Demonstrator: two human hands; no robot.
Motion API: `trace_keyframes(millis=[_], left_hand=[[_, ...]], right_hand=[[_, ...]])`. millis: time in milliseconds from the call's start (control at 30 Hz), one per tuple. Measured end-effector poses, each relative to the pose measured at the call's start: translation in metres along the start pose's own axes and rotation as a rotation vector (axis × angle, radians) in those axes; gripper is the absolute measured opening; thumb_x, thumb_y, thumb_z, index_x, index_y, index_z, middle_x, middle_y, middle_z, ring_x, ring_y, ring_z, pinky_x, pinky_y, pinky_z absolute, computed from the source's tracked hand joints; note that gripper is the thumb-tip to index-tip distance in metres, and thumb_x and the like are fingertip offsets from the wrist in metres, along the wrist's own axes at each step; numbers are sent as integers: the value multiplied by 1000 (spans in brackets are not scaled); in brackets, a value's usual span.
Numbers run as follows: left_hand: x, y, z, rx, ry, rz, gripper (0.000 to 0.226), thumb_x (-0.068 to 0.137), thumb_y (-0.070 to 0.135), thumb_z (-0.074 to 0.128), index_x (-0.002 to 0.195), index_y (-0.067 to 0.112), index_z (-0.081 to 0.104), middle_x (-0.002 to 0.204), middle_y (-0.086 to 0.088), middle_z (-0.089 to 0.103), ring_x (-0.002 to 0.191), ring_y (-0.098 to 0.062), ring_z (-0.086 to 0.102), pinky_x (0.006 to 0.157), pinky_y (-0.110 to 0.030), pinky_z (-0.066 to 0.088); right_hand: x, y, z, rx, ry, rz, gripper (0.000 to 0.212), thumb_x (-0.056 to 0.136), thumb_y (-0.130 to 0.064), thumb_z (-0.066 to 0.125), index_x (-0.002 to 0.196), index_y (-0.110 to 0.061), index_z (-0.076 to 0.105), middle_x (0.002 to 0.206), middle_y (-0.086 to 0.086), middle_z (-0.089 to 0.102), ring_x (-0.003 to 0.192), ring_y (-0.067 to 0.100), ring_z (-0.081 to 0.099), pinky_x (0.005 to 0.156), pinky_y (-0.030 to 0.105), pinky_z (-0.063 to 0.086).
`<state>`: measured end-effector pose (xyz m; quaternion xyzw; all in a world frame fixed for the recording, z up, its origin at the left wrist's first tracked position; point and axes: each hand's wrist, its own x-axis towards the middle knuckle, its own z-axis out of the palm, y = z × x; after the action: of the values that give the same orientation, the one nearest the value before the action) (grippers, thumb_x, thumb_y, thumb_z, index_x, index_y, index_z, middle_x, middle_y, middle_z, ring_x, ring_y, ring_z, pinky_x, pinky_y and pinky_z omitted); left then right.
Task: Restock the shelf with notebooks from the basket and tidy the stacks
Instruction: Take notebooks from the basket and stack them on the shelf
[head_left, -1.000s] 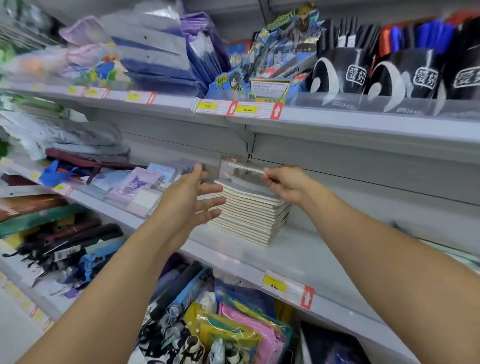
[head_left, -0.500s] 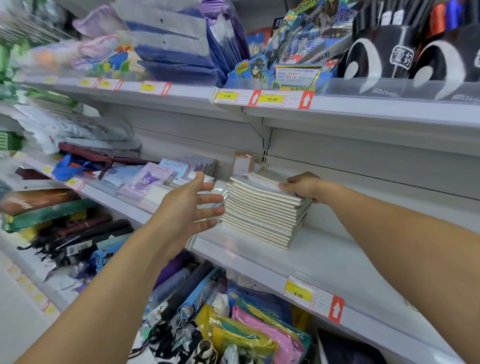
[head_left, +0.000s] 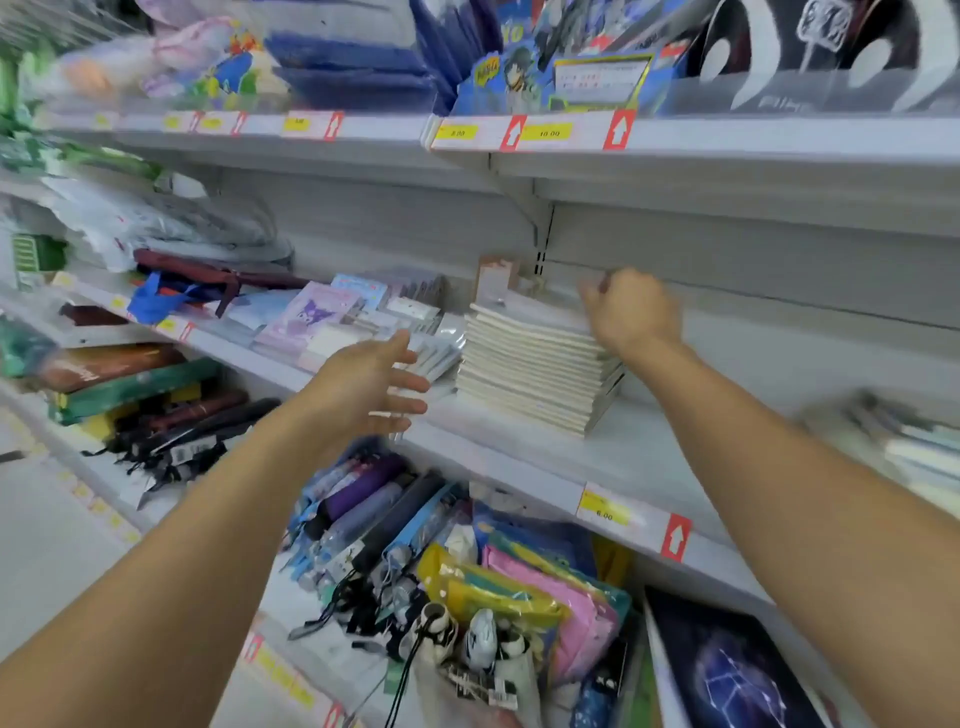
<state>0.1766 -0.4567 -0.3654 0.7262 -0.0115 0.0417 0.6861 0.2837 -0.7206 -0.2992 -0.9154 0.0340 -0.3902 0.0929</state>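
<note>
R hand (head_left: 631, 309) has let go of top notebook, now curled & lifted over stack (head_left: 535, 364); L hand (head_left: 371, 387) stays open beside it, so restock step looks done, tidy next.

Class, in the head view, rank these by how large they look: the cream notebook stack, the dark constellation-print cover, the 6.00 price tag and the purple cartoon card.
1. Notebook stack and constellation-print cover: look alike; the cover is nearer and cut off, so unranked.
2. Purple cartoon card.
3. 6.00 price tag.

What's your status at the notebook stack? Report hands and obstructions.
Left hand open, hovering left of notebook stack. Right hand curled at stack's top right; grip unclear, blurred. Nothing blocking.
</note>
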Motion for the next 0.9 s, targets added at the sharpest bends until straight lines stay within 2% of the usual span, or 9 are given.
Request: trace_keyframes(millis=[67, 133, 167, 300, 367, 533, 667, 767, 900], left_hand=[[-5, -13, -11, 272, -58, -6, 42, 99, 49, 45, 115, 14, 60, 105, -9, 69, 79, -21, 68, 62, -28, 56], [-13, -33, -24, 608, -191, -78, 40, 100, 47, 43, 111, 13, 59, 106, -9, 68, 85, -21, 69, 63, -28, 54], [-21, -44, -32, 761, -276, -149, 38, 100, 46, 43, 109, 13, 58, 106, -8, 68, 89, -21, 68, 64, -27, 54], [-74, -86, -63, 1075, -437, -398, 32, 98, 43, 48, 107, 14, 60, 103, -5, 69, 94, -20, 69, 75, -34, 58], [-110, -96, -75, 1129, -462, -508, 35, 98, 43, 48, 114, 13, 58, 104, -4, 70, 98, -20, 69, 83, -37, 58], [-177, -106, -91, 1233, -518, -669, 36, 97, 48, 47, 116, 18, 58, 104, 1, 70, 96, -14, 68, 84, -36, 57], [-197, -122, -88, 1236, -577, -740, 41, 96, 50, 48, 123, 20, 56, 109, 2, 68, 101, -14, 66, 91, -37, 56], [-192, -125, -86, 1138, -538, -698, 40, 96, 50, 48, 123, 21, 56, 111, 3, 68, 103, -15, 66, 92, -38, 55], [-179, -136, -98, 1264, -505, -623, 41, 97, 51, 45, 124, 21, 57, 111, 3, 65, 103, -14, 64, 88, -35, 56]], right_hand=[[-67, -27, -8, 423, 320, -4, 40, 97, -38, 46, 85, -7, 67, 81, 10, 69, 77, 27, 61, 64, 34, 41], [-156, -62, 9, 840, 255, -41, 38, 96, -31, 50, 74, -3, 62, 68, 10, 63, 65, 24, 56, 60, 37, 40], [-203, -77, 28, 900, 47, -52, 38, 96, -30, 52, 71, -4, 62, 65, 10, 62, 62, 23, 56, 59, 38, 42], [-389, -108, 106, 765, -1237, 192, 51, 91, -44, 66, 71, 2, 63, 66, 18, 68, 50, 27, 63, 60, 40, 58], [-462, -100, 127, 613, -1497, 190, 53, 89, -50, 67, 70, -2, 57, 63, 16, 62, 48, 28, 60, 57, 38, 57], [-535, -102, 135, 495, -1586, 277, 57, 79, -66, 68, 72, -13, 51, 63, 6, 55, 61, 27, 61, 64, 39, 55], [-562, -108, 146, 394, -1501, 230, 68, 59, -77, 73, 92, -19, 61, 91, 0, 69, 79, 22, 67, 58, 27, 48], [-569, -110, 154, 411, -1487, 309, 72, 57, -71, 80, 102, -18, 63, 98, 1, 71, 86, 22, 68, 63, 28, 50], [-558, -117, 166, 450, -1607, 369, 60, 71, -48, 85, 109, -7, 61, 103, 10, 68, 88, 26, 67, 71, 34, 58]])
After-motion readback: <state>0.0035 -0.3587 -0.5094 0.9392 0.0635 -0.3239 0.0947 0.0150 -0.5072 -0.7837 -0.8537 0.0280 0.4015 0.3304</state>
